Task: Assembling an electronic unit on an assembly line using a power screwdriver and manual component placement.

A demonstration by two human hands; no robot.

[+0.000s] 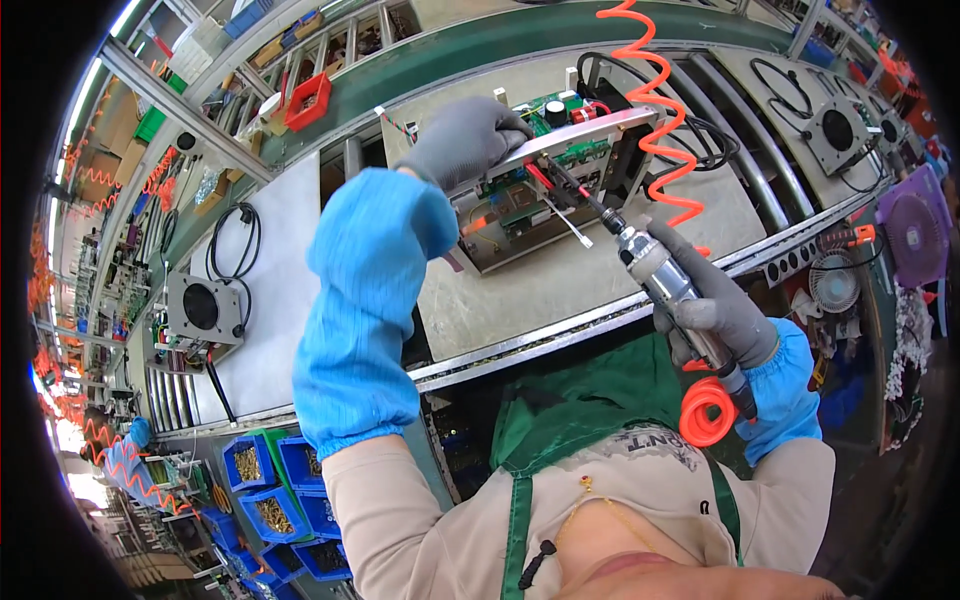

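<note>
An open metal chassis [590, 131] with green circuit boards [583, 152] inside stands on a pale board [500, 315] in front of me. My left hand [465, 142], in a grey glove, is closed over its upper metal edge at the left. My right hand [728, 312], gloved the same way, is wrapped round a silver and black power screwdriver [655, 268]. The tool's shaft slants up and left into the open side of the chassis; its tip is hard to make out among red and dark parts. A white-ended wire [572, 222] sticks out below the shaft.
An orange coiled hose [655, 95] hangs down beside the chassis at the right. Similar fan units stand on boards at left [200, 303] and right [836, 130]. Metal rollers [745, 150] show between boards. Blue bins [272, 514] of small parts sit lower left; a red bin [307, 101] stands behind.
</note>
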